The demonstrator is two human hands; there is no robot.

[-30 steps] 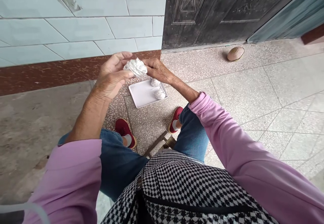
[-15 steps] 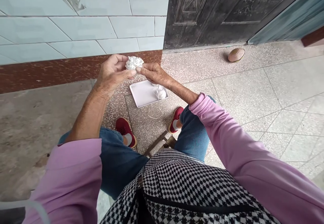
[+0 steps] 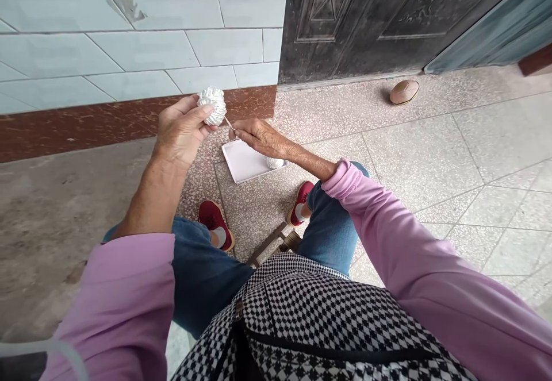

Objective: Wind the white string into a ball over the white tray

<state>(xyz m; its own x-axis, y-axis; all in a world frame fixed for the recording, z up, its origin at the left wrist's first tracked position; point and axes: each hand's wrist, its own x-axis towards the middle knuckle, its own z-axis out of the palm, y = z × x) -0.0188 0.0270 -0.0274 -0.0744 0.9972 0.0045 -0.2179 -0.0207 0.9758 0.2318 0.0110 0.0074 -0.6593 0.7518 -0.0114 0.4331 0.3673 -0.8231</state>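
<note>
In my left hand (image 3: 179, 131) is a ruffled white yarn piece (image 3: 212, 105), round like a pompom, with the thumb pressed on its near side. My right hand (image 3: 259, 137) is closed just to the right and slightly lower. A short taut strand of white yarn (image 3: 228, 122) runs from the piece to my right fingertips, which pinch it. Beneath my right hand, a ball of white yarn (image 3: 275, 162) lies in the right end of a shallow white tray (image 3: 244, 165), partly covered from view.
The tray rests on the speckled floor (image 3: 414, 157) before my red shoes (image 3: 214, 220). A tiled wall (image 3: 142, 47) with a brown skirting stands ahead, beside a dark carved door (image 3: 345, 24). A rounded pinkish-tan object (image 3: 404, 91) lies by the door. Part of a wooden frame (image 3: 269, 244) shows between my legs.
My left hand has moved left with the white piece, turning it more upright. The right hand has come away from it, slightly down, drawing a strand taut between them.
</note>
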